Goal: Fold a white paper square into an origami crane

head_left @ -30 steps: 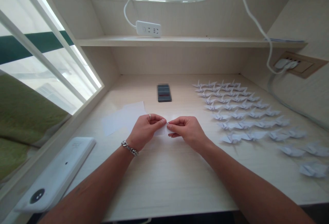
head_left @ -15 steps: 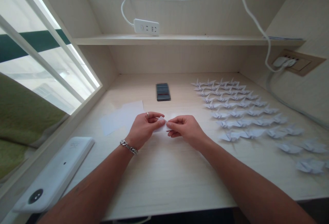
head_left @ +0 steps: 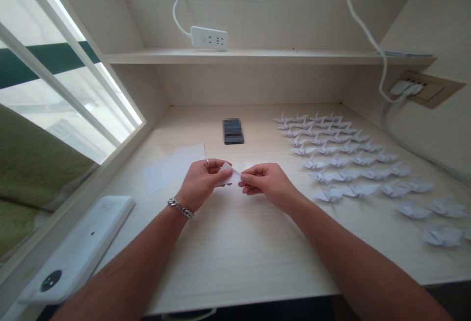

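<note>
A small piece of folded white paper [head_left: 225, 175] is held up over the middle of the desk. My left hand [head_left: 201, 179], with a ring and a chain bracelet, pinches its left part between thumb and fingers. At the paper's right tip, my right hand [head_left: 264, 179] is closed with thumb and forefinger pinched together. Part of the paper is hidden behind the left thumb. White paper sheets [head_left: 176, 164] lie flat on the desk just left of my left hand. To the right stand rows of folded white paper cranes [head_left: 342, 149].
A dark, blurred-out flat object [head_left: 233, 131] lies beyond my hands. At the left edge rests a white box-shaped device [head_left: 79, 247]. A power strip [head_left: 209, 38] sits on the shelf [head_left: 265, 57]; a white cable [head_left: 362, 24] runs to the wall socket [head_left: 430, 88] at right.
My left hand has shifted slightly left and the hands are a little farther apart. More of the folded paper shows between them, stretching to the right fingertips.
</note>
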### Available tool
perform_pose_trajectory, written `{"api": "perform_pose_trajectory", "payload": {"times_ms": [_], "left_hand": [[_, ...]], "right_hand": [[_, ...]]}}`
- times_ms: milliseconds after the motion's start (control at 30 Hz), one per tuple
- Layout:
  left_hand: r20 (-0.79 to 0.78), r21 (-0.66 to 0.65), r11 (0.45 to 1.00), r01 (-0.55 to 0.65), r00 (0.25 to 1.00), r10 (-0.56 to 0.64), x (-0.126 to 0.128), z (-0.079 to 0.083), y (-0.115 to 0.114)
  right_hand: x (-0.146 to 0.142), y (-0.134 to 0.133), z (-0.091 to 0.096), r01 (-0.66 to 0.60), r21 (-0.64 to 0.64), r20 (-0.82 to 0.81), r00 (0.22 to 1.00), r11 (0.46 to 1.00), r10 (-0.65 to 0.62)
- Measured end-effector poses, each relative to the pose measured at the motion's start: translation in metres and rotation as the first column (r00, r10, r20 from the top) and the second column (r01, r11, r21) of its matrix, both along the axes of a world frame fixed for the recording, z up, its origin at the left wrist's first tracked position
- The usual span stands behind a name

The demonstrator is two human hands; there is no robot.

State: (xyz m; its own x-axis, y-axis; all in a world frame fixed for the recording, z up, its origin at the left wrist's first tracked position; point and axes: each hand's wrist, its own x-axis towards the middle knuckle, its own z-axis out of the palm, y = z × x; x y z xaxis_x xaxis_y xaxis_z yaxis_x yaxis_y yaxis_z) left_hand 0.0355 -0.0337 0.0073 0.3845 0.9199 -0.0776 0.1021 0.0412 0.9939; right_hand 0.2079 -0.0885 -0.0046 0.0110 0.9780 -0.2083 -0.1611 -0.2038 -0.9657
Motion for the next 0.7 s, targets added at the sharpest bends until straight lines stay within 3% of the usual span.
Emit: {"api": "perform_pose_trajectory", "payload": {"times_ms": [233,500,700], "left_hand": [[-0.009,0.01,1.0,-0.02,1.0,0.02,-0.001,0.001,0.001],[-0.048,0.005,1.0,0.002,0.999,-0.002,0.002,0.001,-0.002],[-0.076,-0.003,1.0,-0.007,0.997,0.007,0.003,0.004,-0.003]], "right_hand": [[0.006,0.001,0.004,0.006,-0.065,-0.05,0.999,0.998,-0.009],[-0.001,0.003,-0.008,-0.046,0.052,0.086,0.995,0.998,0.042],[0.001,0.002,-0.008,-0.071,0.028,0.112,0.991,0.997,0.067]]}}
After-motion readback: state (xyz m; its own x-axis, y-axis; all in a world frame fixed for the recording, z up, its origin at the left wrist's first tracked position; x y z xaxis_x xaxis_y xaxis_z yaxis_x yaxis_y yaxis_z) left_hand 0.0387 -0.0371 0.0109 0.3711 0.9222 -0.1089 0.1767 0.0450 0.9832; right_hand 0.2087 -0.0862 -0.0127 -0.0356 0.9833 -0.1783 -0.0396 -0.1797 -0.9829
